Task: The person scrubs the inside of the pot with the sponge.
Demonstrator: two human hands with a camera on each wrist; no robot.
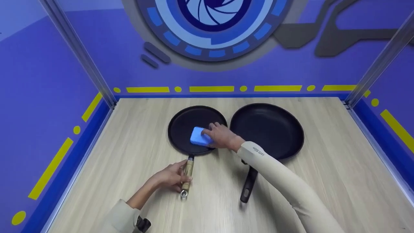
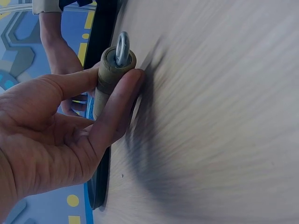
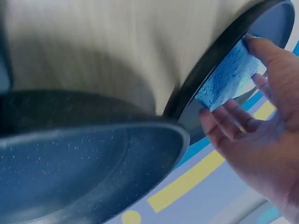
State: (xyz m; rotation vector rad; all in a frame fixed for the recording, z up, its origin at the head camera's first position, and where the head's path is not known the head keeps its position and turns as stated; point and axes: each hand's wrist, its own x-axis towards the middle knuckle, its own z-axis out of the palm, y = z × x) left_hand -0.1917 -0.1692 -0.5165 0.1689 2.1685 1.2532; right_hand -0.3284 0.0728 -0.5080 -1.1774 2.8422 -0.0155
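My left hand [image 1: 171, 176] grips the wooden handle [image 1: 188, 174] of a flat black pan [image 1: 181, 124], near the front of the table. A metal ring [image 2: 123, 49] sticks out of the handle's end in the left wrist view. Over on the pan's right half, my right hand [image 1: 221, 135] holds a blue sponge [image 1: 199, 136] against the cooking surface. Thumb and fingers pinch the sponge [image 3: 231, 74] from its two sides in the right wrist view. The sponge's right end is partly hidden by the hand in the head view.
A larger, deeper black frying pan [image 1: 268, 126] stands close to the flat pan's right, its black handle [image 1: 249, 186] pointing toward me under my right sleeve [image 1: 284, 181]. Blue-purple panels [image 1: 213, 74] wall the wooden table [image 1: 129, 129] at the back and sides.
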